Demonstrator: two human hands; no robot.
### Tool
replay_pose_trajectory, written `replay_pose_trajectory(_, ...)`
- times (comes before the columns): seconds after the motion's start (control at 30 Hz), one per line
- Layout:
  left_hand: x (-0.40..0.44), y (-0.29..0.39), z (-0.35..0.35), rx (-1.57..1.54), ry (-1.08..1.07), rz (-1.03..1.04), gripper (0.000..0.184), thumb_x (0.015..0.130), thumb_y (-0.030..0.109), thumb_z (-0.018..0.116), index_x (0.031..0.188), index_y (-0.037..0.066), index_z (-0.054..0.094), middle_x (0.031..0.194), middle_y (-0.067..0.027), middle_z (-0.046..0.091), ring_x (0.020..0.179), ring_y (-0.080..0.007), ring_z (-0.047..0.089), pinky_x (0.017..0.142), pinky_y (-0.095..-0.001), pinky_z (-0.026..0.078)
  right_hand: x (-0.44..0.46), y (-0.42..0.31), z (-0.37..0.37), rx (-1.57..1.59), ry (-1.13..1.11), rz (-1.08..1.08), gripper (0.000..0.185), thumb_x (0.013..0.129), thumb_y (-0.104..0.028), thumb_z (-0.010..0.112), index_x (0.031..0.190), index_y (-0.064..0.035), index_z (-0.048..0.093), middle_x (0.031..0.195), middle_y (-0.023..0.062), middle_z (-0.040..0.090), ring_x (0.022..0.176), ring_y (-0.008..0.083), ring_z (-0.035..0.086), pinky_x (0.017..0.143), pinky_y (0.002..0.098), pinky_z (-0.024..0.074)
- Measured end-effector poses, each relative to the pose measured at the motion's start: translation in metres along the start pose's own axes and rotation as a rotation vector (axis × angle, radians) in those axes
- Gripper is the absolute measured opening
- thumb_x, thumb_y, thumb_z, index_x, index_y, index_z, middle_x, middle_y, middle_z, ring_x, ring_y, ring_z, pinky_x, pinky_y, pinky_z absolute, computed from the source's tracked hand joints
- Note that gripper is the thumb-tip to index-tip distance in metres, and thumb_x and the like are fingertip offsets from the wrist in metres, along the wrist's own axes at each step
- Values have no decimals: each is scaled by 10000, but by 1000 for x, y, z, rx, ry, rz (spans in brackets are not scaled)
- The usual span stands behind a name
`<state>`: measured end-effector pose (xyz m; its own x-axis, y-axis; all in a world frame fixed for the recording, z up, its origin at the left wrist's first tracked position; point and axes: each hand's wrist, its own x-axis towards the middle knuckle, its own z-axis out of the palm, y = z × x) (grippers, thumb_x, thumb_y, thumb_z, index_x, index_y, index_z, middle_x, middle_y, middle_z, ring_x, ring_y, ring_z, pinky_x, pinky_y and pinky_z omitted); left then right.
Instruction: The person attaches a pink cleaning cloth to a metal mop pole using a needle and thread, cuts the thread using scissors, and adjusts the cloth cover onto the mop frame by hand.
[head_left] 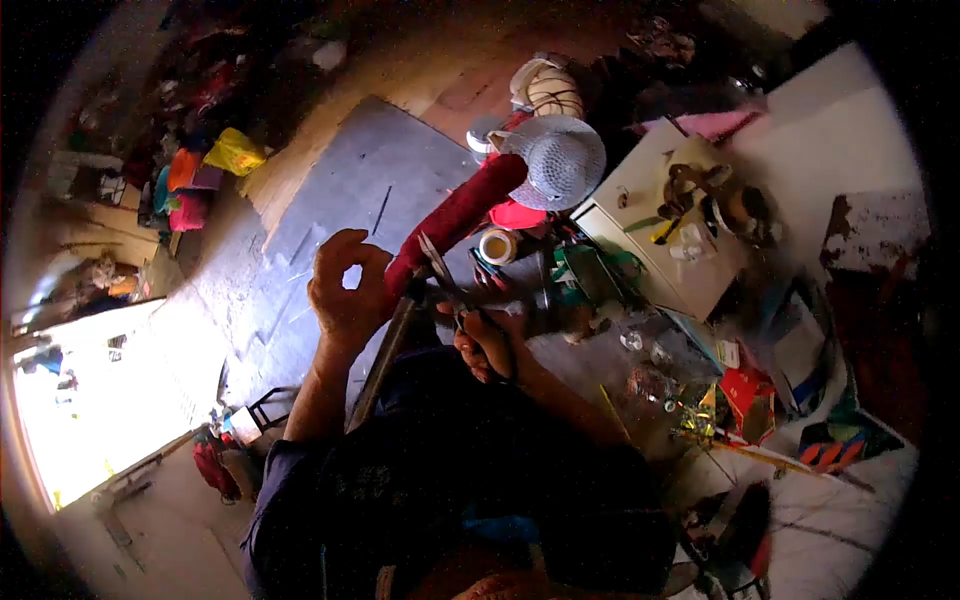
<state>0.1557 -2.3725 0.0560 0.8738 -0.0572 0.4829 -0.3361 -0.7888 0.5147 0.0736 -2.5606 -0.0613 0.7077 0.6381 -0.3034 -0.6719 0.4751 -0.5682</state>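
A long red cloth-covered roll [462, 215] lies diagonally in front of me, its lower end beside a dark bar [385, 355] that runs toward my body. My left hand [348, 285] is at the roll's lower left edge, thumb and finger curled into a ring with their tips pressed together on the red cloth. My right hand [485, 345] is closed around scissors [445, 275]. The scissor blades are slightly parted and point up at the roll's right side. The roll's upper end lies by a pale woven hat [560, 165].
A grey board [335, 190] lies beyond my left hand. Right of the roll are an open round container [497, 246] and green material [590, 275]. A white box-like surface [650, 235] holds straps. A yellow bag [235, 152] is at upper left, with clutter at lower right.
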Motion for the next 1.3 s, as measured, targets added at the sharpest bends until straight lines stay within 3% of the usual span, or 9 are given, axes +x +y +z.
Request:
replay_pose_trajectory(0.2,-1,11,24,-134,-38,60,190,678,29,773,817,54,646,822,-59,662,933,-242,616,840,-369,472,51,70,-81,675,-720,144,487,932,-469,477,1278,-126,470,879,133,612,739,285,647,552,453,530)
replay_pose_trajectory(0.27,5,18,24,-188,-53,95,189,688,24,767,829,52,645,813,-56,664,921,-240,616,837,-367,472,23,42,-45,986,-581,94,500,926,-494,467,1146,-56,565,836,146,628,722,285,659,540,450,529)
replay_pose_trajectory(0.37,4,24,29,-135,-159,140,207,704,15,755,874,48,642,798,-56,664,906,-234,618,811,-359,479,-4,1,-20,607,-273,-66,519,979,-461,440,1265,-30,486,660,35,578,383,136,509,343,288,450)
replay_pose_trajectory(0.47,-4,29,40,-290,-212,-69,244,731,5,734,946,38,625,800,-59,665,817,-203,629,790,-334,486,-13,-9,-17,404,22,-84,503,986,-430,442,1272,-20,495,613,46,552,371,149,503,333,289,448)
replay_pose_trajectory(0.77,4,35,53,-310,-170,55,220,743,-15,723,930,34,618,895,-75,653,829,-195,629,788,-333,500,13,21,-47,328,-42,-241,477,990,-371,427,1280,1,498,599,58,540,368,161,504,330,287,447)
replay_pose_trajectory(1.03,18,42,56,-241,-204,122,193,714,-6,733,872,40,632,944,-82,634,867,-223,612,791,-336,491,1,14,-47,161,133,-236,455,990,-330,428,1292,5,488,896,126,576,664,239,564,596,362,475)
replay_pose_trajectory(1.2,26,22,65,-216,-253,-49,149,720,14,711,836,31,618,886,-84,633,895,-244,598,835,-357,467,-18,15,-72,-1075,595,-670,442,990,-305,428,1299,7,481,1082,168,599,848,287,602,761,408,492)
replay_pose_trajectory(1.23,24,18,68,-248,-251,-158,99,712,16,701,776,34,628,873,-82,630,916,-265,592,866,-371,449,-26,14,-80,-1053,689,-644,440,990,-300,428,1301,8,480,1119,176,604,885,297,609,795,418,496)
replay_pose_trajectory(1.3,22,5,70,-64,-327,165,75,729,21,682,775,23,623,816,-81,630,923,-264,594,857,-369,454,-19,34,-122,-50,720,-346,463,877,-115,616,1304,0,478,1006,161,602,778,290,571,710,386,482)
